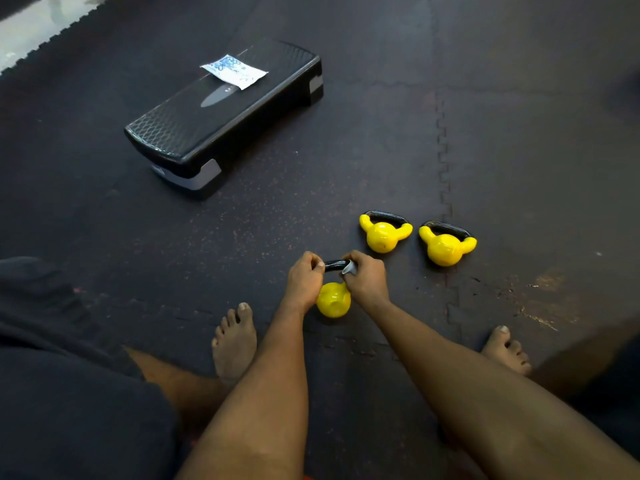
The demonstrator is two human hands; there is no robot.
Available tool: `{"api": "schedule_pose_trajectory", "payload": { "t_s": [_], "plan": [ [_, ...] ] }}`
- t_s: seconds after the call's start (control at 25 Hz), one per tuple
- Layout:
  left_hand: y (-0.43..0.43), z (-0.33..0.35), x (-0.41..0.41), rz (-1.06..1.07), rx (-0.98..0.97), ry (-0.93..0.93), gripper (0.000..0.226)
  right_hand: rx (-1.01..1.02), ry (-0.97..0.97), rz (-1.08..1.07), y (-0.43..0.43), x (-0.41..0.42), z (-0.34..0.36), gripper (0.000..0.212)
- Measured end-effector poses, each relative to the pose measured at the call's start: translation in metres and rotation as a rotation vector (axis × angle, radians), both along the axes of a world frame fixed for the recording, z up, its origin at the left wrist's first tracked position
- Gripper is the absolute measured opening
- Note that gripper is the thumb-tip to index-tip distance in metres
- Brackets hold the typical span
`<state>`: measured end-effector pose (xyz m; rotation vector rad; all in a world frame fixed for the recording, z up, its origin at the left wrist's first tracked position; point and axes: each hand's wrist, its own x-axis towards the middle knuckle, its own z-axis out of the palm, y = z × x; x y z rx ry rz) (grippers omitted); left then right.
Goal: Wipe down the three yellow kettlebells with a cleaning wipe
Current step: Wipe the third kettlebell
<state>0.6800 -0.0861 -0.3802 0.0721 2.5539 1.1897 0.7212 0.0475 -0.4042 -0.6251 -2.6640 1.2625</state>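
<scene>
- Gripping the black handle of the nearest yellow kettlebell, the left hand clenches its nine o'clock end, down on the dark rubber floor.
- Right hand pinches a crumpled white cleaning wipe against the handle.
- Second yellow kettlebell and third yellow kettlebell stand toward one o'clock.

No text can be read. A white packet lies toward the far end of the black step platform. It carries a block of blue print on the half nearer the platform's far edge, but the print is too blurred to make out. In the middle of the platform's top, a grey oval badge touches the packet's near corner. The small mark on it is too tiny to read.
</scene>
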Motion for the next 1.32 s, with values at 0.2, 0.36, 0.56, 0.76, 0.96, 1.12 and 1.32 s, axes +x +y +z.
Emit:
{"api": "schedule_pose_trajectory", "payload": {
  "t_s": [0.2,0.36,0.56,0.76,0.96,1.12,1.32],
  "plan": [
    [-0.003,-0.007,0.014,0.128,0.038,-0.107,0.033,0.12,-0.211,0.253,0.015,-0.007,0.021,0.017],
    [-0.007,-0.005,0.015,0.081,0.05,-0.164,0.03,0.1,-0.382,0.44,0.028,-0.007,0.036,0.022],
    [-0.009,-0.003,0.017,0.074,0.033,-0.161,0.037,0.035,-0.125,0.075,-0.001,0.007,0.025,0.023],
    [-0.003,-0.001,0.018,-0.016,0.033,-0.128,0.034,0.178,0.179,0.008,-0.023,0.038,0.011,0.025],
    [0.004,-0.002,0.015,-0.069,0.016,-0.094,0.033,0.358,0.123,-0.034,-0.026,0.039,0.009,0.039],
    [0.005,-0.005,0.013,-0.074,0.011,-0.089,0.031,0.362,0.106,-0.154,-0.031,0.043,0.01,0.016],
    [0.005,-0.004,0.01,-0.085,-0.015,-0.066,0.033,0.217,0.059,-0.04,-0.009,0.03,0.014,0.013]
  ]
}}
